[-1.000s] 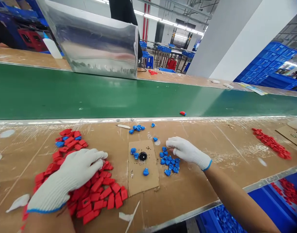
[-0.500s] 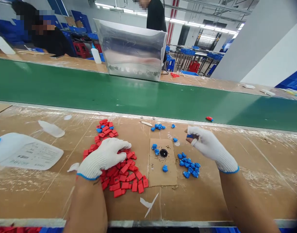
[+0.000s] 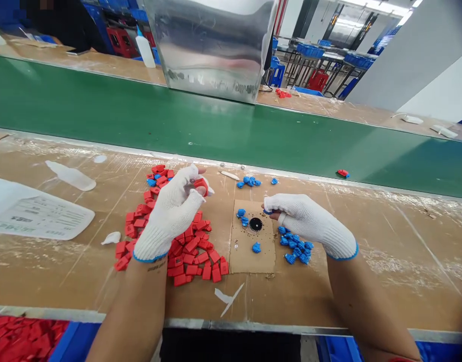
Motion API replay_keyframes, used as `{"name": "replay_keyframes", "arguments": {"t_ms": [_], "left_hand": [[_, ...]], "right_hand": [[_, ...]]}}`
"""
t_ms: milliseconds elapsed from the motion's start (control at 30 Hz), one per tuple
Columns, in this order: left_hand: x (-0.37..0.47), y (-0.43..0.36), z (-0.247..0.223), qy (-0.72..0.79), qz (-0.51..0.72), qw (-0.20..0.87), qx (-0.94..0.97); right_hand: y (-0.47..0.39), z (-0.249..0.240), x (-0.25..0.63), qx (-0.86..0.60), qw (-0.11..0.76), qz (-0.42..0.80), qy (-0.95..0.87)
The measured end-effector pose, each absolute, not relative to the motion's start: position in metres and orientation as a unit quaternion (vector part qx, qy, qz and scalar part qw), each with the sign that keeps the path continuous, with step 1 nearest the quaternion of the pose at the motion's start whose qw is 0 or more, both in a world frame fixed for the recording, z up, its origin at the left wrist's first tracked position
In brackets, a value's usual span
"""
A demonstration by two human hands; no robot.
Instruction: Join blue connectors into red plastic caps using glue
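Note:
My left hand (image 3: 170, 211), in a white fingertip-less knit glove, pinches a red plastic piece (image 3: 201, 186) above the heap of red plastic pieces (image 3: 193, 251). My right hand (image 3: 310, 221), gloved the same way, has a small blue plastic piece (image 3: 267, 211) between thumb and fingers, mostly hidden by them. It hovers at the right edge of a cardboard sheet (image 3: 242, 259). On that sheet lie a small round dish of black stuff (image 3: 255, 224) and 3 loose blue pieces. Below my right hand is a cluster of blue pieces (image 3: 297, 246).
A green conveyor belt (image 3: 216, 125) runs behind the table, bearing one red-and-blue piece (image 3: 343, 173). A large white bottle (image 3: 38, 211) lies at left. More blue pieces (image 3: 249, 181) sit behind the cardboard. A bin of red pieces (image 3: 23, 337) stands below the table edge.
My left hand has risen off the red heap with a red piece in its fingers. My right hand has moved left toward the cardboard with the blue piece. The view has tilted down.

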State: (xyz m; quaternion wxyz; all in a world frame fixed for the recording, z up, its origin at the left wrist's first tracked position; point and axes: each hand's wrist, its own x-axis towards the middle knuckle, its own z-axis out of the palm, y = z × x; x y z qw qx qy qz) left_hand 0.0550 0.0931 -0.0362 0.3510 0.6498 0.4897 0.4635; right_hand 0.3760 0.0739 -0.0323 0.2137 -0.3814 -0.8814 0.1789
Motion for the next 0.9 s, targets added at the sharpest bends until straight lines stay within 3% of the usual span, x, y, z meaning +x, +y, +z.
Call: {"name": "replay_keyframes", "arguments": {"t_ms": [200, 900], "left_hand": [[0.081, 0.091, -0.048, 0.444, 0.515, 0.429, 0.594], [0.085, 0.098, -0.059, 0.431, 0.561, 0.416, 0.571]], "right_hand": [[0.076, -0.037, 0.370, -0.396, 0.165, 0.179, -0.885], [0.072, -0.040, 0.351, -0.386, 0.102, 0.189, -0.897]]}}
